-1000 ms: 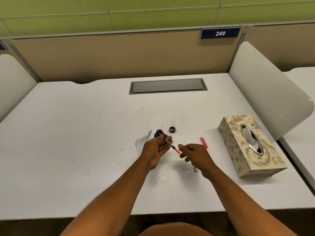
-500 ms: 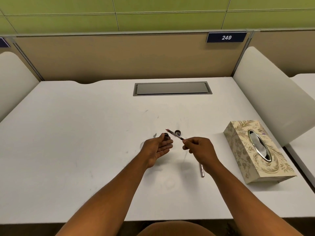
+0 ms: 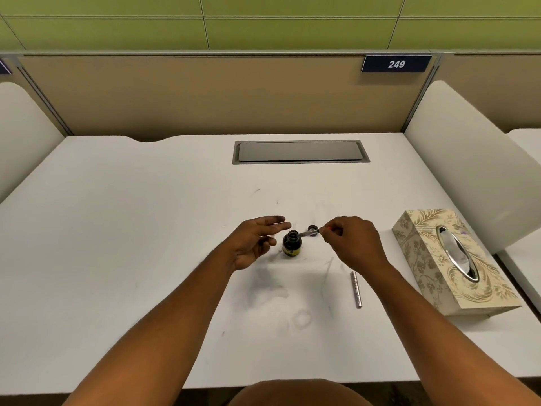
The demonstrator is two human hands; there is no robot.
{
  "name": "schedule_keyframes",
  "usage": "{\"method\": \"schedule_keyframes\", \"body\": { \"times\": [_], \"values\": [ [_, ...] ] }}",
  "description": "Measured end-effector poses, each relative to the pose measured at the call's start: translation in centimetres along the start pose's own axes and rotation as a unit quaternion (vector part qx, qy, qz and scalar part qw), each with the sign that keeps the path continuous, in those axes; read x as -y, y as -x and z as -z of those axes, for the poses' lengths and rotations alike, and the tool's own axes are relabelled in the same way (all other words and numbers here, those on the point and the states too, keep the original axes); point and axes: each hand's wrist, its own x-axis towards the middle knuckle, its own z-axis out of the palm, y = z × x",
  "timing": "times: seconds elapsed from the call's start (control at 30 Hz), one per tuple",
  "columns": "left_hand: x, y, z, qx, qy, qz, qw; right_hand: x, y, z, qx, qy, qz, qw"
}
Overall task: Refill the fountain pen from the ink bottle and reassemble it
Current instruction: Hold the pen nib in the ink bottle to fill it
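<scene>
A white table [image 3: 123, 259] fills the near scene, its surface marked with faint grey smudges. A grey rectangular cable hatch [image 3: 301, 151] sits flush in its far middle. Behind it stands a tan partition [image 3: 190, 95] carrying a dark blue plate [image 3: 396, 64] reading 249 at the far right. Above runs a green panelled wall [image 3: 263, 22]. White rounded dividers [image 3: 468, 159] flank the table left and right. Light is even and soft.
</scene>
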Motion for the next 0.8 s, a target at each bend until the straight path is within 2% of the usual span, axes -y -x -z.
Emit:
{"method": "schedule_keyframes", "body": {
  "times": [0.23,0.33,0.5,0.63,0.8],
  "values": [
    [-0.1,-0.5,0.9,0.057,0.002,0.026,0.998,1.9,-0.7,-0.8,-0.003,0.067,0.027,0.997],
    [-0.2,-0.8,0.9,0.076,-0.04,0.023,0.996,2.6,-1.1,-1.3,0.002,0.101,0.048,0.994],
    [-0.2,-1.3,0.0,0.07,-0.123,-0.004,0.99,3.3,-1.9,-1.4,0.006,0.125,0.069,0.99],
    [0.0,-2.2,-0.2,0.047,-0.131,-0.049,0.989,3.6,-2.8,-1.1,0.016,0.115,0.091,0.989],
    [-0.6,-2.4,-0.8,0.048,-0.151,-0.067,0.985,3.8,-4.5,-0.9,0.045,0.119,0.114,0.985]
  ]
}}
